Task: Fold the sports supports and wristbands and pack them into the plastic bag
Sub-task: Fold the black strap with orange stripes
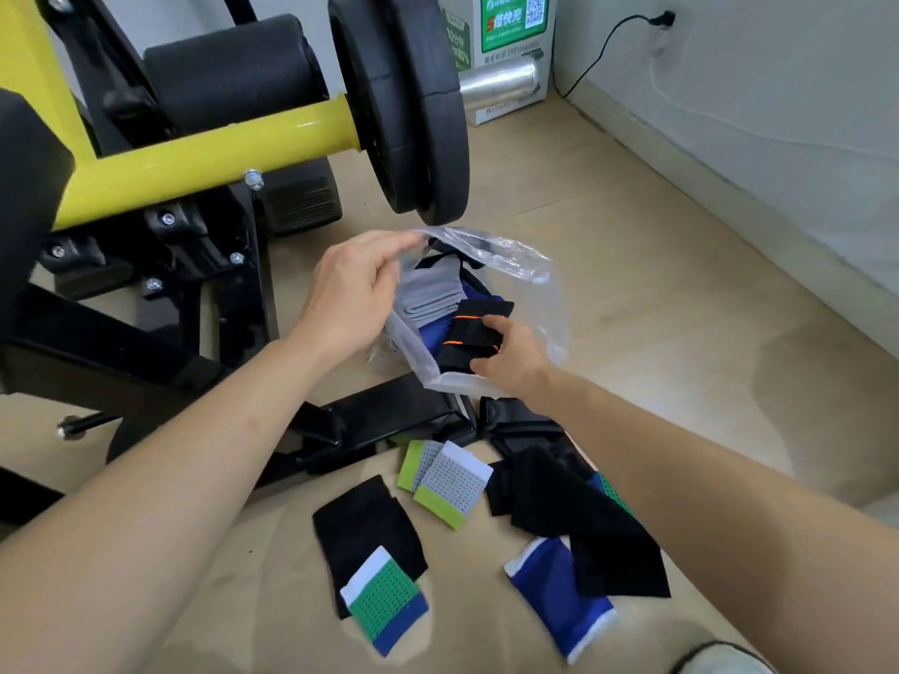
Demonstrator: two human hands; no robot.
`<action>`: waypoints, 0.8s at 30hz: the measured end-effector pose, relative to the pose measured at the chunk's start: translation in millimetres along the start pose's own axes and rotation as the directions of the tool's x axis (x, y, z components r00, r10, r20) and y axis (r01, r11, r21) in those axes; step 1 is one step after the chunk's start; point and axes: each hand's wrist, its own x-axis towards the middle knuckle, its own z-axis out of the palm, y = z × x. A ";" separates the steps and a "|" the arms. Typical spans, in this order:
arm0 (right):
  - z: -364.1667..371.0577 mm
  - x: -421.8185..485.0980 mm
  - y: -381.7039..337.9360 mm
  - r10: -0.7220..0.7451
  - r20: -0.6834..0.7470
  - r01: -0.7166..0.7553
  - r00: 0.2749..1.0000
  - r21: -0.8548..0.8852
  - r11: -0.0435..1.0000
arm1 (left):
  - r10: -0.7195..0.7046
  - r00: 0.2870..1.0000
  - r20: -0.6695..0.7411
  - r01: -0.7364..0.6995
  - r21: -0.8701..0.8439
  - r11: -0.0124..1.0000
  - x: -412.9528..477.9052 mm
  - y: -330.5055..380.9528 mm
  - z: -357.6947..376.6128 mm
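Observation:
A clear plastic bag (530, 277) lies open on the floor, with grey (428, 294) and blue folded supports inside. My left hand (350, 294) pinches the bag's upper rim and holds the mouth open. My right hand (511, 357) grips a folded black support with orange trim (474, 333) at the bag's mouth, partly inside it. On the floor nearer me lie a grey-and-lime wristband pair (445, 481), a black support (362, 532) under a green-blue-white wristband (384, 608), a blue support (559, 595) and a pile of black supports (574, 522).
A yellow-and-black weight machine (194, 158) with a black weight plate (404, 104) stands just left of and behind the bag; its black base (389, 420) runs under the bag. A white box (506, 51) and a wall with a cable (603, 46) are at the back right.

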 end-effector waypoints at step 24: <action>18.2 29.1 -24.5 -0.157 0.171 0.179 0.973 -0.124 0.976 | 0.014 0.987 0.160 0.016 -0.184 0.983 -17.8 1.5 -4.8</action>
